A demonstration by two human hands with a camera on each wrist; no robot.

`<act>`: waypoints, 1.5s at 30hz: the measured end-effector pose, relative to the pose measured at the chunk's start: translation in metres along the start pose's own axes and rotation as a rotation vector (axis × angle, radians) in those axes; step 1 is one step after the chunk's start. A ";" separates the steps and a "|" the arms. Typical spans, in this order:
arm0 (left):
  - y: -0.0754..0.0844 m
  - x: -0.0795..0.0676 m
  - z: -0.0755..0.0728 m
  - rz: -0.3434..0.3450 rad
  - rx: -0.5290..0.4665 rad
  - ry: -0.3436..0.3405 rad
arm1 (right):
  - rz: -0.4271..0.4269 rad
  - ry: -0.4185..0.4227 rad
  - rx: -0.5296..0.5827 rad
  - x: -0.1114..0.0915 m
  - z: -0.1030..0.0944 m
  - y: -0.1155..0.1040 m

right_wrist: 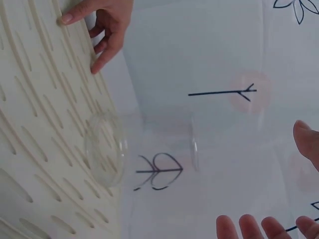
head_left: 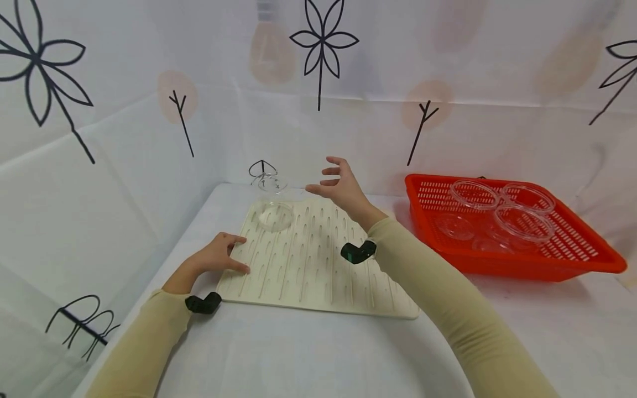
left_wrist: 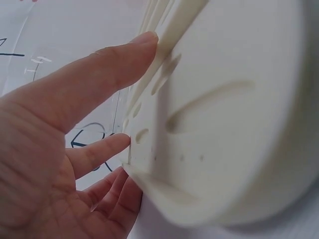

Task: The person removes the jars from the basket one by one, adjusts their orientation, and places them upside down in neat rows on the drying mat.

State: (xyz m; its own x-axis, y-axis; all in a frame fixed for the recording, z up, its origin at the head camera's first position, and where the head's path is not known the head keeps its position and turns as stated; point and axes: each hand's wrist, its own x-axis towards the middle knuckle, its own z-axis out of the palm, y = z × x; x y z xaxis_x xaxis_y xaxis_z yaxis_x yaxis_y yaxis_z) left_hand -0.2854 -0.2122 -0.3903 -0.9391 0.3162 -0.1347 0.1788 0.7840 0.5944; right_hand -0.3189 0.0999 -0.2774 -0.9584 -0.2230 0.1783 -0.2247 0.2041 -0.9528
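A clear, see-through cylindrical container [head_left: 275,216] stands upright at the back left of a cream ridged drying board [head_left: 308,265]. My left hand [head_left: 221,255] rests at the board's left side, thumb and fingertips touching it, as the left wrist view shows up close. Above the back of the board, my right hand [head_left: 343,188] hovers with fingers spread and nothing in it. It is to the right of the container and apart from it. The right wrist view shows the container [right_wrist: 105,149] side-on, with the fingers [right_wrist: 249,229] away from it.
On the right of the white-covered table [head_left: 278,354] stands a red slotted basket [head_left: 522,271]. Several clear round containers [head_left: 523,222] are inside it. A patterned white cloth [head_left: 224,127] hangs behind and along the left.
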 end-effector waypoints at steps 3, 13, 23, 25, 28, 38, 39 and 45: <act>-0.001 0.001 0.001 0.022 -0.009 -0.004 | -0.006 0.014 0.011 -0.001 -0.007 -0.001; 0.000 0.003 0.001 0.021 0.000 -0.005 | -0.005 0.060 -0.003 -0.005 -0.033 -0.011; -0.002 0.003 0.002 0.002 -0.003 -0.006 | 0.003 0.109 -0.027 -0.010 -0.054 -0.015; -0.002 0.002 0.002 -0.001 -0.005 -0.008 | 0.009 0.116 -0.029 -0.011 -0.058 -0.016; -0.002 0.002 0.001 -0.003 -0.002 -0.008 | 0.016 0.133 -0.034 -0.012 -0.063 -0.016; -0.003 0.001 0.001 -0.014 0.003 -0.006 | 0.040 0.165 -0.051 -0.015 -0.074 -0.018; -0.003 0.002 0.001 -0.015 0.004 -0.005 | 0.038 0.165 -0.046 -0.016 -0.076 -0.018; -0.002 0.002 0.001 -0.011 0.001 -0.003 | 0.037 0.172 -0.041 -0.019 -0.084 -0.017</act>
State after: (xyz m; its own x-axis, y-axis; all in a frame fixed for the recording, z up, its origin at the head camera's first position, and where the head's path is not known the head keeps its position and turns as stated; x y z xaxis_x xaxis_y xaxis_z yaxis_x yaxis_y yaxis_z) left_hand -0.2875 -0.2133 -0.3924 -0.9402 0.3089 -0.1435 0.1685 0.7880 0.5921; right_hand -0.3118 0.1804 -0.2436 -0.9814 -0.0493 0.1857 -0.1922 0.2486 -0.9494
